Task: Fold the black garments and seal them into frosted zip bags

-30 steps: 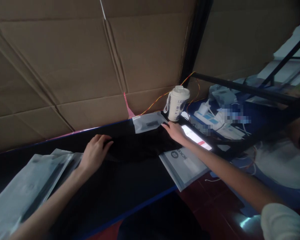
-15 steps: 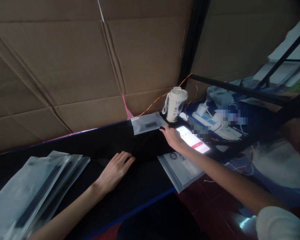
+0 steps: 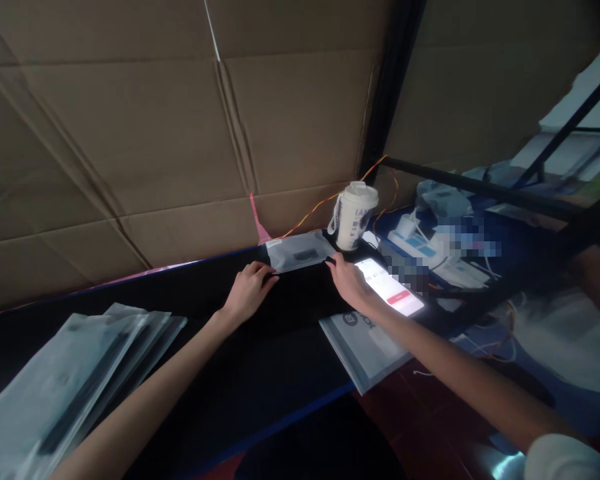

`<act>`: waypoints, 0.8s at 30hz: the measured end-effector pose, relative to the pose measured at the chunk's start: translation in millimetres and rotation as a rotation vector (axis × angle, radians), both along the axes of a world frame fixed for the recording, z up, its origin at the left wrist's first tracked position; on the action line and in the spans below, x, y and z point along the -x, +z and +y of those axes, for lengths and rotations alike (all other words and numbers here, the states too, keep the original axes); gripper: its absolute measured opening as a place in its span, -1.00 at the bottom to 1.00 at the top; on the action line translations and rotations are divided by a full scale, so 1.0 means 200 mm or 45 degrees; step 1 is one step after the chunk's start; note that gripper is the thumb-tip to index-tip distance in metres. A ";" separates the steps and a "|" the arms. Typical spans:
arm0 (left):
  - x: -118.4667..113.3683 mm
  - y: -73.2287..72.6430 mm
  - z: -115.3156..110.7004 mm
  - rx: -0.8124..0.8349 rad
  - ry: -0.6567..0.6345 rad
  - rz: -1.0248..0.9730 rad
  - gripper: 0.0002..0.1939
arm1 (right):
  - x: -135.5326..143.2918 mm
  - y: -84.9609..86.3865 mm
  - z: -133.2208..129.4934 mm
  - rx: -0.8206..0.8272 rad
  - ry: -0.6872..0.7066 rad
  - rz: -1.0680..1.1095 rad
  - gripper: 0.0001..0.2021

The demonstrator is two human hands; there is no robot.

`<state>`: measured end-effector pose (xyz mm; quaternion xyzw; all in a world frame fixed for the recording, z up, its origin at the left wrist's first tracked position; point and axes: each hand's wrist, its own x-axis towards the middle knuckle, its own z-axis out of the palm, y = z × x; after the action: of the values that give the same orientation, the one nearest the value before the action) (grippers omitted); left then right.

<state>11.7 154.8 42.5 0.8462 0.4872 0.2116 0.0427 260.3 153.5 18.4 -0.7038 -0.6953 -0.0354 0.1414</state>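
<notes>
A small frosted plastic bag [image 3: 293,248] with a dark flat item inside lies near the back edge of the black table. My left hand [image 3: 253,288] is at its near left corner, thumb and fingers closed on the edge. At the near right corner, my right hand [image 3: 349,281] pinches the bag's edge; a small black piece shows at these fingertips, its kind unclear. Just right of that hand, a lit phone [image 3: 403,299] shows a running timer. Below my right forearm lies a larger frosted bag [image 3: 363,350] with black print, partly covered by the arm.
Several frosted zip bags [image 3: 80,360] are fanned out at the left. A lidded paper cup [image 3: 356,217] stands behind the phone. Cardboard [image 3: 300,120] walls the back, beside a dark metal post [image 3: 387,100]. A power strip [image 3: 413,243] with cables sits farther right.
My left hand has moved forward and right from the bare table to the small bag's near left corner. My right hand stays at the right corner. The view has shifted slightly.
</notes>
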 end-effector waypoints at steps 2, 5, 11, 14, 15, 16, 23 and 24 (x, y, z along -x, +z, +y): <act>-0.02 -0.04 0.09 0.017 -0.031 0.073 -0.71 | 0.00 -0.02 0.01 -0.021 -0.003 0.008 -0.72; -0.02 -0.09 0.15 0.006 -0.038 0.176 -0.69 | -0.01 -0.05 0.02 -0.046 0.008 0.015 -0.73; 0.00 -0.11 0.13 -0.074 0.040 0.336 -0.59 | -0.03 -0.07 0.02 -0.076 0.037 -0.027 -0.73; 0.01 -0.10 0.14 -0.099 0.037 0.366 -0.59 | -0.03 -0.06 0.02 -0.094 0.052 -0.077 -0.74; 0.01 -0.09 0.14 -0.109 0.041 0.365 -0.59 | -0.03 -0.05 0.02 -0.105 0.059 -0.095 -0.75; 0.00 -0.08 0.13 -0.122 0.047 0.357 -0.59 | -0.03 -0.04 0.01 -0.119 0.065 -0.114 -0.76; -0.11 -0.04 -0.05 -0.117 -0.067 0.232 -0.62 | 0.02 0.03 -0.07 -0.281 0.226 -0.202 -0.73; -0.13 -0.05 -0.08 -0.097 -0.111 0.228 -0.61 | 0.03 0.01 -0.08 -0.299 0.300 -0.181 -0.72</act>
<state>37.4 138.7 31.7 0.8831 0.4433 0.1515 -0.0239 254.6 137.3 20.6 -0.5918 -0.7723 -0.1492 0.1763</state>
